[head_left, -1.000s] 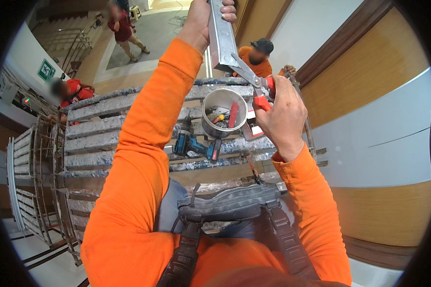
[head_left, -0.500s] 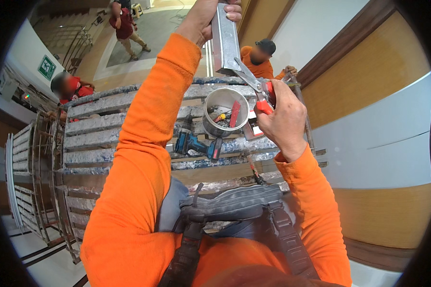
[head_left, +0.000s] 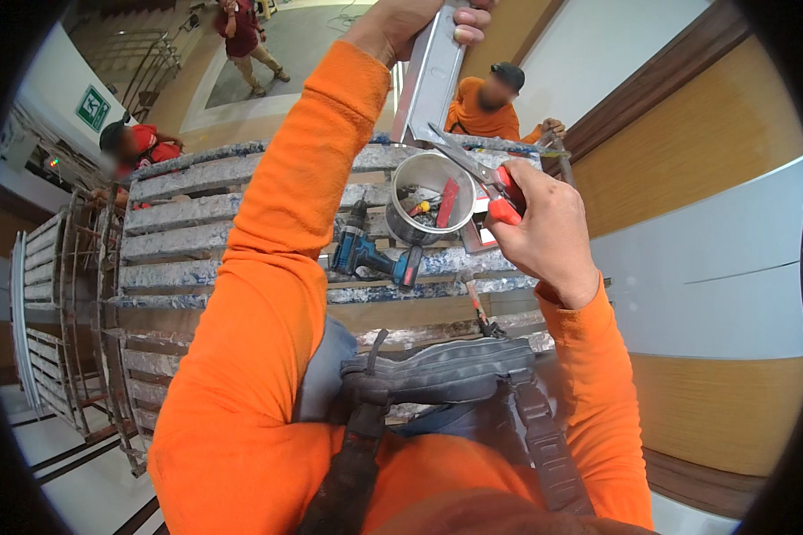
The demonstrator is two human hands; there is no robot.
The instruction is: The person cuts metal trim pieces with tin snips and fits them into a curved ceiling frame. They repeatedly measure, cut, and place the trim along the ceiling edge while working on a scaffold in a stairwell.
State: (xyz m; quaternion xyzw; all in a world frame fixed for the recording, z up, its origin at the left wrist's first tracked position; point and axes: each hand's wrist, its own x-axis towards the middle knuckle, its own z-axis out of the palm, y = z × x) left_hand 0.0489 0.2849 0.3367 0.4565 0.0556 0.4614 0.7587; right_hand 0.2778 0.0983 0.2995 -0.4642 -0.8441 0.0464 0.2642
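My left hand (head_left: 394, 28) is closed around a silvery metal channel (head_left: 435, 76), held up at the top of the view with its lower end toward me. In my right hand (head_left: 549, 223) is a pair of snips (head_left: 484, 176) with red handles, gripped in closed fingers. The snips' slightly parted blades point up and left, with their tips at the lower end of the channel. Whether the metal lies between the blades I cannot tell. Below the channel stands a whitish bucket (head_left: 398, 207) holding small tools and a red piece.
A blue and black cordless drill (head_left: 364, 256) lies on the paint-spattered slatted platform (head_left: 180, 241), left of the bucket. A red-and-white box (head_left: 478, 235) sits right of it. Nearer me is a tool with a red part (head_left: 478, 308). A person in orange (head_left: 484, 111) is beyond the platform's far edge.
The channel has tilted and shifted slightly right. The snips and my right hand have moved right and a little down, and the snips' handles are closer together.
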